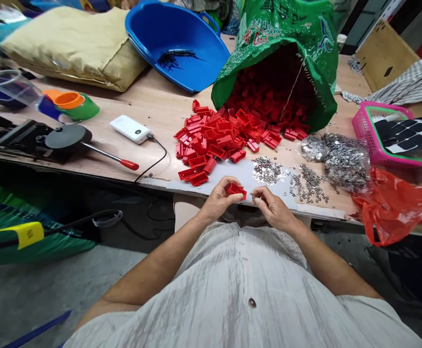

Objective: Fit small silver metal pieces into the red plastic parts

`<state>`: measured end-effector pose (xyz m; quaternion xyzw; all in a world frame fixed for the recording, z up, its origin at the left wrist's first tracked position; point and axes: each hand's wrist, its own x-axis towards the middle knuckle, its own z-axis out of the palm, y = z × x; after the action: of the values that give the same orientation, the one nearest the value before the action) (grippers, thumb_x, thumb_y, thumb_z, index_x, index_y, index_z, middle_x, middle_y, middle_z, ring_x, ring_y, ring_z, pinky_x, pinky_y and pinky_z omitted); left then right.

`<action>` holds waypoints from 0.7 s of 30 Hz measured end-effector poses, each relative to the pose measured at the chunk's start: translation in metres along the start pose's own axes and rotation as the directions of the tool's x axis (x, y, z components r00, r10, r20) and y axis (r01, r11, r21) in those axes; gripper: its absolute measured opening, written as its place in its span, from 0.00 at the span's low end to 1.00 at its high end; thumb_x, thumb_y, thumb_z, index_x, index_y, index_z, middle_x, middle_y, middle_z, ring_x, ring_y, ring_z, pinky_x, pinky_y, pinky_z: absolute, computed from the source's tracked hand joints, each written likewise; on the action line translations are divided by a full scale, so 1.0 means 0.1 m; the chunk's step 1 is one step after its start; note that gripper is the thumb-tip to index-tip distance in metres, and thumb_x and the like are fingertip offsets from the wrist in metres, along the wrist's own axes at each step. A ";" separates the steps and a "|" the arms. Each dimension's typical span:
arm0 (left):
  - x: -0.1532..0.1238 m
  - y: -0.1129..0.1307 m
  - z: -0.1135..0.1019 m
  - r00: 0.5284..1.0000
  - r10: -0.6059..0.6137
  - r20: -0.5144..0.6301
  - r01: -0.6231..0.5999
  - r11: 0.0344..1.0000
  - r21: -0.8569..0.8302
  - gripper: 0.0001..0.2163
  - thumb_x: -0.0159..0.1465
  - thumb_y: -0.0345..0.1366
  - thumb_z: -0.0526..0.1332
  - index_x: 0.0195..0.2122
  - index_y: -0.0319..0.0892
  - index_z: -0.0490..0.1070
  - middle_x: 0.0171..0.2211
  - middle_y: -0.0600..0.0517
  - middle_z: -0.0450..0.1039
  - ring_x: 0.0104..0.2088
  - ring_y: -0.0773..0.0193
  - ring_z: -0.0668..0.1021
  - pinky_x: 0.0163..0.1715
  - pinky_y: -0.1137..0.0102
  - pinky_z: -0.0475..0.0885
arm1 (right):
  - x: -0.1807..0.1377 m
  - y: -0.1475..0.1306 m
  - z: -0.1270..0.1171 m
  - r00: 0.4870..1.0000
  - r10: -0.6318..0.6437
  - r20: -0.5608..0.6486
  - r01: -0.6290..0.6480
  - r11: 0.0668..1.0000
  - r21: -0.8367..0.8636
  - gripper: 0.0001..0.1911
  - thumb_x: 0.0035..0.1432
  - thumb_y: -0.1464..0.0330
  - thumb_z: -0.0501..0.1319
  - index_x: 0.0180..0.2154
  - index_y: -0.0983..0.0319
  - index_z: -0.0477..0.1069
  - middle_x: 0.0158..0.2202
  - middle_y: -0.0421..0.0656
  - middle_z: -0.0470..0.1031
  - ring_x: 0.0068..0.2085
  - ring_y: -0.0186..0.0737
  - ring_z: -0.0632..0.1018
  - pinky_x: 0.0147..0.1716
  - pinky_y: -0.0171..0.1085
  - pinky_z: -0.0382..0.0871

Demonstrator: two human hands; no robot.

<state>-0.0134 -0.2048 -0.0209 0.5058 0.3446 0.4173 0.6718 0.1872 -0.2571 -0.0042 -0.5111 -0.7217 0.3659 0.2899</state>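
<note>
My left hand (218,199) is closed around a small red plastic part (236,189) at the table's near edge. My right hand (271,205) is right beside it, fingers pinched on something tiny I cannot make out, close to the red part. Just beyond lies a pile of the same red plastic parts (218,140), spilling from a green woven sack (279,53) lying on its side. A scatter of small silver metal pieces (269,170) sits just past my right hand.
A clear bag of metal pieces (341,159), an orange plastic bag (395,203) and a pink basket (395,130) are at the right. A blue basin (174,43), a tan sack (69,43), a white power bank (130,128) with cable and a black lever press (65,140) are at the left.
</note>
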 end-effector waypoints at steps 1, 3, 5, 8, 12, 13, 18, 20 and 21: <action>-0.05 0.02 0.04 0.999 -0.052 -0.006 0.051 0.990 -0.133 0.14 0.55 0.38 0.70 0.39 0.42 0.69 0.38 0.52 0.75 0.37 0.66 0.77 0.42 0.70 0.72 | -0.02 -0.03 0.00 0.999 0.001 0.037 -0.002 1.000 0.015 0.16 0.68 0.67 0.48 0.56 0.57 0.60 0.32 0.38 0.75 0.34 0.37 0.76 0.39 0.36 0.67; -0.13 0.06 0.11 0.986 -0.165 0.022 0.162 0.921 -0.353 0.12 0.57 0.39 0.69 0.34 0.40 0.68 0.35 0.52 0.75 0.37 0.66 0.78 0.43 0.69 0.73 | -0.03 -0.09 0.01 0.996 -0.004 0.084 0.004 1.000 0.003 0.20 0.70 0.65 0.48 0.61 0.54 0.56 0.28 0.35 0.74 0.31 0.36 0.75 0.38 0.36 0.67; -0.19 0.10 0.18 0.968 -0.243 0.065 0.242 0.826 -0.508 0.12 0.58 0.38 0.69 0.29 0.39 0.66 0.30 0.53 0.74 0.35 0.67 0.78 0.43 0.69 0.74 | -0.04 -0.14 0.02 0.996 -0.020 0.084 0.022 0.999 -0.029 0.21 0.70 0.63 0.48 0.62 0.53 0.57 0.27 0.35 0.73 0.30 0.36 0.75 0.36 0.35 0.67; -0.23 0.15 0.26 0.950 -0.301 0.081 0.281 0.712 -0.643 0.11 0.59 0.34 0.68 0.26 0.38 0.65 0.27 0.53 0.73 0.32 0.68 0.78 0.41 0.71 0.75 | -0.04 -0.19 0.02 0.997 -0.064 0.049 0.067 0.995 -0.069 0.20 0.70 0.61 0.48 0.61 0.55 0.60 0.27 0.36 0.74 0.30 0.36 0.76 0.34 0.34 0.68; -0.26 0.20 0.34 0.938 -0.342 0.058 0.281 0.650 -0.706 0.06 0.63 0.31 0.63 0.30 0.36 0.70 0.30 0.49 0.76 0.33 0.66 0.79 0.45 0.67 0.76 | -0.04 -0.20 0.03 0.991 -0.129 -0.032 0.122 0.979 -0.161 0.20 0.70 0.61 0.48 0.58 0.57 0.65 0.39 0.43 0.80 0.36 0.39 0.80 0.37 0.36 0.70; -0.27 0.20 0.37 0.938 -0.343 0.047 0.272 0.646 -0.713 0.05 0.63 0.31 0.62 0.30 0.36 0.71 0.30 0.49 0.77 0.33 0.66 0.80 0.47 0.66 0.76 | -0.03 -0.18 0.04 0.988 -0.143 -0.064 0.129 0.974 -0.184 0.19 0.70 0.61 0.49 0.57 0.57 0.67 0.43 0.44 0.80 0.38 0.40 0.80 0.39 0.37 0.71; -0.28 0.16 0.42 0.944 -0.328 0.025 0.239 0.631 -0.738 0.07 0.61 0.31 0.65 0.28 0.36 0.70 0.30 0.50 0.76 0.35 0.65 0.80 0.51 0.62 0.74 | -0.04 -0.11 0.09 0.980 -0.134 -0.145 0.129 0.991 -0.042 0.18 0.70 0.61 0.47 0.51 0.56 0.72 0.46 0.43 0.79 0.42 0.40 0.80 0.42 0.36 0.71; -0.29 0.12 0.41 0.947 -0.319 0.032 0.243 0.648 -0.722 0.09 0.58 0.33 0.68 0.27 0.37 0.69 0.29 0.51 0.76 0.35 0.65 0.80 0.52 0.62 0.73 | -0.06 -0.08 0.10 0.986 -0.104 -0.130 0.108 0.994 0.024 0.18 0.70 0.61 0.47 0.49 0.57 0.73 0.42 0.42 0.79 0.40 0.38 0.79 0.40 0.35 0.70; -0.31 0.09 0.40 0.947 -0.319 0.034 0.251 0.671 -0.698 0.11 0.57 0.34 0.69 0.27 0.38 0.68 0.28 0.52 0.75 0.35 0.65 0.80 0.51 0.62 0.73 | -0.07 -0.07 0.09 0.990 -0.082 -0.111 0.085 0.996 0.031 0.18 0.70 0.60 0.47 0.49 0.57 0.73 0.40 0.42 0.79 0.38 0.38 0.79 0.39 0.34 0.70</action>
<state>0.0076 -0.2474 -0.0011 0.1375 0.2679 0.4281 0.8521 0.1785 -0.2676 -0.0038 -0.4946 -0.7189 0.3375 0.3530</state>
